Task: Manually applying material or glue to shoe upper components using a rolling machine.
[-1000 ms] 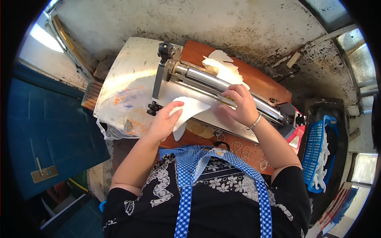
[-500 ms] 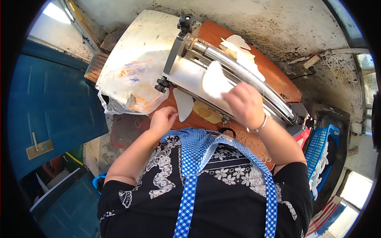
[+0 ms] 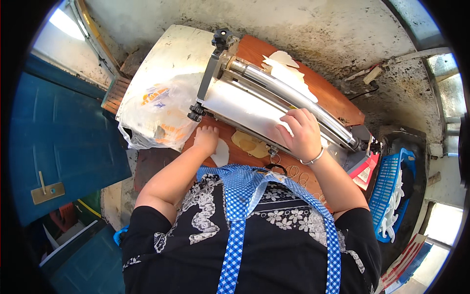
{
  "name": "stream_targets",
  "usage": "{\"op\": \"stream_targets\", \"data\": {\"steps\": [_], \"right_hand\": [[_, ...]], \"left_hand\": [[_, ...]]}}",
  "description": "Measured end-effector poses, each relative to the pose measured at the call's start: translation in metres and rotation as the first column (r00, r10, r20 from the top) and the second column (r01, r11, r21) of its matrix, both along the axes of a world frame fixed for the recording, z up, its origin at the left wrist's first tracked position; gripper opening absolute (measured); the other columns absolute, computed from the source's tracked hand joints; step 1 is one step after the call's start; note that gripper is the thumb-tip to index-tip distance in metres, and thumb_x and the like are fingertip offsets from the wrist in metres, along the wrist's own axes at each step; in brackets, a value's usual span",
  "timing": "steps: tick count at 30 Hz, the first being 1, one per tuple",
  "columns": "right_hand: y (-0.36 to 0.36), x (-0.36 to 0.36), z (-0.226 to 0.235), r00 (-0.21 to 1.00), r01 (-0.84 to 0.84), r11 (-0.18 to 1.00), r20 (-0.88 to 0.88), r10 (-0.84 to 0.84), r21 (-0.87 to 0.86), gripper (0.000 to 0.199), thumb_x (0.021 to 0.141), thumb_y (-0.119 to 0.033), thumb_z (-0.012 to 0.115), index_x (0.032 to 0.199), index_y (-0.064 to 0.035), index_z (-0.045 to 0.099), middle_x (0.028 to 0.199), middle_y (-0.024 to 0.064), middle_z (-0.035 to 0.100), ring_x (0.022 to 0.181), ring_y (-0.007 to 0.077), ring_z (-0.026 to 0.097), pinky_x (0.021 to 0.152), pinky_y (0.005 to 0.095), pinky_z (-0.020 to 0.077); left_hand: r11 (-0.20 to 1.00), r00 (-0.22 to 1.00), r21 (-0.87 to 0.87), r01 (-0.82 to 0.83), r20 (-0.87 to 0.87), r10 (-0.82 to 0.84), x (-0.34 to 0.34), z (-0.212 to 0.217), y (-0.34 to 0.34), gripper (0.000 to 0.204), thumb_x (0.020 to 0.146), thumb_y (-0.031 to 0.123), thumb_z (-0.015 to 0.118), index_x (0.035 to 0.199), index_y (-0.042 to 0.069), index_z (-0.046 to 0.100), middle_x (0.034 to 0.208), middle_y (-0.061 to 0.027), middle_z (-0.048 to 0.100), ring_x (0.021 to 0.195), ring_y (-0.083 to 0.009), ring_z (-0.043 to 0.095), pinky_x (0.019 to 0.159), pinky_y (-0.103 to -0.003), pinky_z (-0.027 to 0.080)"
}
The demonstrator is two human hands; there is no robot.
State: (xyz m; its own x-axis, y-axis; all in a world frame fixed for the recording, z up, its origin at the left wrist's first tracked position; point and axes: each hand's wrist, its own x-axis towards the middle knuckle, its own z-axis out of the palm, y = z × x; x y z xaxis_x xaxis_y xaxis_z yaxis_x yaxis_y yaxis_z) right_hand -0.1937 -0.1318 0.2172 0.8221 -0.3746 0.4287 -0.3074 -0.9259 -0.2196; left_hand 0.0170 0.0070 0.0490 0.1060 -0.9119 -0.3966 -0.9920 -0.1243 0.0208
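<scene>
A roller machine with long shiny metal rollers and a flat metal feed plate stands slanted across the brown table. My right hand is over that plate near the rollers, thumb and fingers apart, with nothing visible in them. On the table by the machine's near left end, my left hand lies over a thin white pointed sheet, covering its far part. Its fingers stretch forward and look slightly spread. Several pale thin sheets lie behind the rollers. Tan flat pieces rest between my hands, partly under the machine's near edge.
A clear plastic bag with orange and blue print sits on a white board at left. Thin rings lie near my apron. At right stands a blue basket of white pieces. A blue door is at far left.
The white sheet my right hand held over the plate is gone from it, and its fingers have spread. My left hand has moved forward onto the white sheet on the table.
</scene>
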Motion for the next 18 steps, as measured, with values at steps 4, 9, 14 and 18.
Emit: {"op": "stream_targets", "data": {"steps": [4, 9, 14, 18], "right_hand": [[-0.011, -0.022, 0.008, 0.984, 0.121, 0.977, 0.110, -0.142, 0.174, 0.012, 0.068, -0.007, 0.068, 0.075, -0.0045, 0.059, 0.078, 0.0068, 0.057, 0.071, 0.0238, 0.055, 0.063, 0.0335, 0.0453], [-0.035, -0.023, 0.022, 0.919, 0.217, 0.907, 0.239, -0.315, 0.360, 0.010, 0.073, -0.006, 0.066, 0.078, -0.0036, 0.059, 0.078, 0.0070, 0.059, 0.067, 0.0169, 0.056, 0.060, 0.0269, 0.0456], [-0.084, 0.041, 0.005, 0.969, 0.232, 0.871, -0.025, -0.246, 0.433, 0.020, 0.078, -0.022, 0.061, 0.085, -0.0030, 0.061, 0.082, 0.0095, 0.061, 0.079, 0.0207, 0.058, 0.069, 0.0311, 0.0459], [-0.101, 0.085, -0.002, 0.786, 0.477, 0.739, -0.607, -0.117, 0.476, 0.032, 0.082, -0.032, 0.054, 0.093, -0.0031, 0.063, 0.091, 0.0138, 0.063, 0.086, 0.0257, 0.059, 0.077, 0.0338, 0.0440]], "left_hand": [[0.997, 0.857, -0.049, -0.056, -0.515, 0.023, 0.022, 0.047, 0.033, 0.031, 0.072, 0.019, 0.066, 0.096, 0.001, 0.056, 0.089, -0.0116, 0.059, 0.083, -0.0232, 0.058, 0.072, -0.039, 0.045], [0.805, 0.013, 0.152, -0.573, -0.981, 0.194, 0.022, 0.161, 0.025, 0.016, 0.087, 0.008, 0.048, 0.101, -0.001, 0.046, 0.077, -0.0087, 0.058, 0.050, -0.0122, 0.056, 0.044, -0.022, 0.042], [0.734, -0.318, 0.454, -0.505, -0.889, 0.331, -0.030, 0.139, -0.038, 0.025, 0.089, 0.009, 0.040, 0.110, -0.006, 0.040, 0.086, -0.0145, 0.057, 0.063, -0.0190, 0.059, 0.051, -0.026, 0.046], [0.631, -0.467, 0.478, -0.611, -0.861, 0.200, -0.051, 0.125, -0.087, 0.029, 0.090, 0.010, 0.042, 0.112, -0.008, 0.037, 0.090, -0.0159, 0.056, 0.078, -0.0208, 0.061, 0.065, -0.028, 0.050]]}}
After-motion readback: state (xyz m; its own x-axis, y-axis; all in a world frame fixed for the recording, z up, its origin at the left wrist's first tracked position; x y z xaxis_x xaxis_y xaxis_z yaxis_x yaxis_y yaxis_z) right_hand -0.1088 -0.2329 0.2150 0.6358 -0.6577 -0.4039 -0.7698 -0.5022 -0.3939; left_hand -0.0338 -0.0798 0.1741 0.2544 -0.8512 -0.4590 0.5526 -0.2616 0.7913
